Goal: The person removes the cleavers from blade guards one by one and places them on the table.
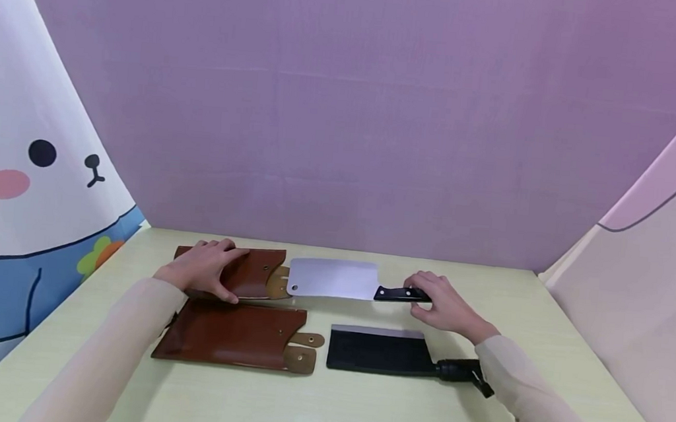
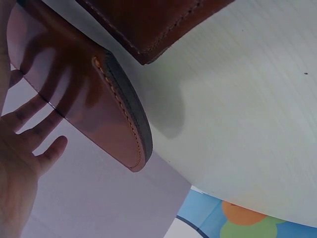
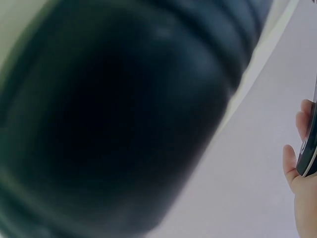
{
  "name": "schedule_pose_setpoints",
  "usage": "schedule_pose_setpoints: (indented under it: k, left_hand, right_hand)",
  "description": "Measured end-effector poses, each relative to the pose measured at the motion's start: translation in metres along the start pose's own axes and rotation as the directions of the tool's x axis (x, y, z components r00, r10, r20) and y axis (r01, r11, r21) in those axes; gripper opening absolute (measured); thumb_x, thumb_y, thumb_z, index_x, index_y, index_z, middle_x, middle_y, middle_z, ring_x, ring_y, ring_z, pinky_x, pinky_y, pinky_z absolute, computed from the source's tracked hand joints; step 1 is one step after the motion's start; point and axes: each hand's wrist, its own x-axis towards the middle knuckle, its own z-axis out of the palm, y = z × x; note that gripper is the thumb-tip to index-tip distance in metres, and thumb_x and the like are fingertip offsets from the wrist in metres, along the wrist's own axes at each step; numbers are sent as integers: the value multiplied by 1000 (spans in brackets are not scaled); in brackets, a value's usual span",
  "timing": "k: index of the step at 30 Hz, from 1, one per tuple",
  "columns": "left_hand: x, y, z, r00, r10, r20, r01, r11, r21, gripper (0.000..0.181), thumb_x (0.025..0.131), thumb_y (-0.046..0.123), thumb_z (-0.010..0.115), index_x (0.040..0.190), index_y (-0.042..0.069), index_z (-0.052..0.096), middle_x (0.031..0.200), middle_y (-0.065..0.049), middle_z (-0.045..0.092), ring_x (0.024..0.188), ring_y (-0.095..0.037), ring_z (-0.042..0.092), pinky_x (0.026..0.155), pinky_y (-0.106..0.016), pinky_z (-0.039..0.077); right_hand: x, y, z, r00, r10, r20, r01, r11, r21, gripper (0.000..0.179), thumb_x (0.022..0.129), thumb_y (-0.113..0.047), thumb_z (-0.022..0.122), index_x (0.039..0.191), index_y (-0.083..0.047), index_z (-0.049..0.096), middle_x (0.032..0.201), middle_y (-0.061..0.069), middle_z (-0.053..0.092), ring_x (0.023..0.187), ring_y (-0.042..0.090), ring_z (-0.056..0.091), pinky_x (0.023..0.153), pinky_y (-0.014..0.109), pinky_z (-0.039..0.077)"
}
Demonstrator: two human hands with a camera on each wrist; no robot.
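Note:
My left hand (image 1: 205,267) spans the far brown leather sheath (image 1: 258,271), its thumb at the near edge and its fingers at the far edge. In the left wrist view, the fingers (image 2: 34,106) meet the glossy sheath's edge and reflect in it. My right hand (image 1: 440,303) grips the black riveted handle (image 1: 397,294) of a cleaver with a broad silvery blade (image 1: 332,279). That blade points left, its front edge right at the sheath's tan strap end (image 1: 277,282). The right wrist view shows the gripped handle (image 3: 308,148) at its right edge.
Nearer lies a second brown leather sheath (image 1: 233,335), its straps to the right. Beside it is a cleaver with a black blade (image 1: 380,353), its handle under my right forearm. A dark, ribbed handle (image 3: 124,114) fills much of the right wrist view. A purple backdrop (image 1: 345,119) stands behind.

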Motion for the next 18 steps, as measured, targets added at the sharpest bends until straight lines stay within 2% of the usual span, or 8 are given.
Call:
schedule_pose_setpoints:
  k: [18]
  left_hand:
    - [3,1,0,1000,-8,5,8,1000,-14,99,58,63,73,136,11,43,123,-16,48,108,-34,51,89,-56,37]
  right_hand:
    - [-18,16,-7,1000,13,-26,-14,999,-34,30,69,-7,66,99,-10,60,90,-1,60,83,13,52,71,35,36]
